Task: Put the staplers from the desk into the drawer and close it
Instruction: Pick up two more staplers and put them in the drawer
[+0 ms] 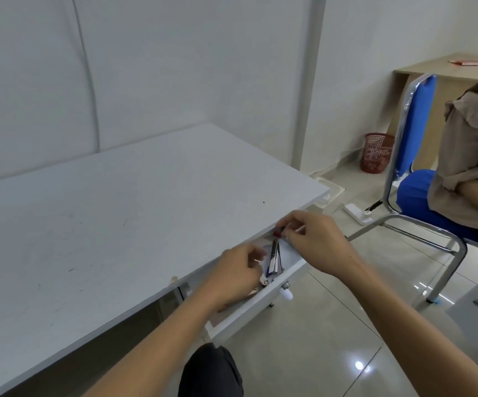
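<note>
The white surface fills the left half of the view, its top bare apart from a few faint marks; under its near-right edge the drawer stands pulled out toward 4 o'clock, its white front panel carrying a small pale knob. Inside the drawer a silver stapler lies lengthwise, pointing roughly from 12 to 6 o'clock, with a blue-trimmed one just beside it and partly beneath; a further metal piece shows at the left hand's fingertips, too hidden to name. The left hand reaches into the drawer from 7 o'clock, fingers curled down over its contents; whether it grips anything I cannot tell. The right hand comes in from 4 o'clock and sits at the drawer's far end, thumb and fingers pinched narrow on a small red-and-silver object right under the surface's edge. At 3 o'clock a blue chair with a chrome frame holds a seated person in a beige top; a red mesh bin stands by the wall beyond; a white power strip lies on the tiled floor.
</note>
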{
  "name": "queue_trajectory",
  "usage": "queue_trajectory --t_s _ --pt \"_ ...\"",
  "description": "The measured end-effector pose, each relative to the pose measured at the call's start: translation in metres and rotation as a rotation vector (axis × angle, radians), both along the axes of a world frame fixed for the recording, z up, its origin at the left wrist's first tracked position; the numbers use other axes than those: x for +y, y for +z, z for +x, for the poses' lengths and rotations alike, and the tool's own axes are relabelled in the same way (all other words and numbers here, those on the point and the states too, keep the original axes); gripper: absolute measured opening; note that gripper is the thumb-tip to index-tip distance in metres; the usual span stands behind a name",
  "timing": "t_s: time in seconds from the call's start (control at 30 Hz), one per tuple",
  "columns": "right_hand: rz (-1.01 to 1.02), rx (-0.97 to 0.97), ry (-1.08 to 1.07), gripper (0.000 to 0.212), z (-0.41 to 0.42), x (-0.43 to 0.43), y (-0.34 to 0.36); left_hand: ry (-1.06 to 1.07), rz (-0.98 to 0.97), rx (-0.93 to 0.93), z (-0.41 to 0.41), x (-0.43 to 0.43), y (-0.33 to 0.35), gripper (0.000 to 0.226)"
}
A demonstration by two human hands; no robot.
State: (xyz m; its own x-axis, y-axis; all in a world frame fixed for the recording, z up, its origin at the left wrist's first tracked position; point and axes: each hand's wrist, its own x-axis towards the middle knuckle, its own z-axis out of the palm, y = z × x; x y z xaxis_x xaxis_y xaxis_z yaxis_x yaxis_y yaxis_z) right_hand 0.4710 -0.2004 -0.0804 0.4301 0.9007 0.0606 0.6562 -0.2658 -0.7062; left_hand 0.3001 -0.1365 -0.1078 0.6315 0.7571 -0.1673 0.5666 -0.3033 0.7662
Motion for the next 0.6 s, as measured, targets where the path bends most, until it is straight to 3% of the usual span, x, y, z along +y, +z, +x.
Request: queue_trajectory --t_s 0.1,0.27,0.6 --pt "0.012 0.035 0.052 0.026 -0.022 0.011 0.005 0.022 0.08 -0.067 -0.036 -0.002 0.018 0.032" --pt "0.019 0.066 0.181 0.025 -0.082 0.031 0.012 0.232 0.213 -0.128 -0.13 0.009 0.04 0.027" --pt "-0.001 0.106 0.421 0.024 -0.219 0.078 0.012 0.656 0.31 0.001 -0.304 0.027 0.031 0.024"
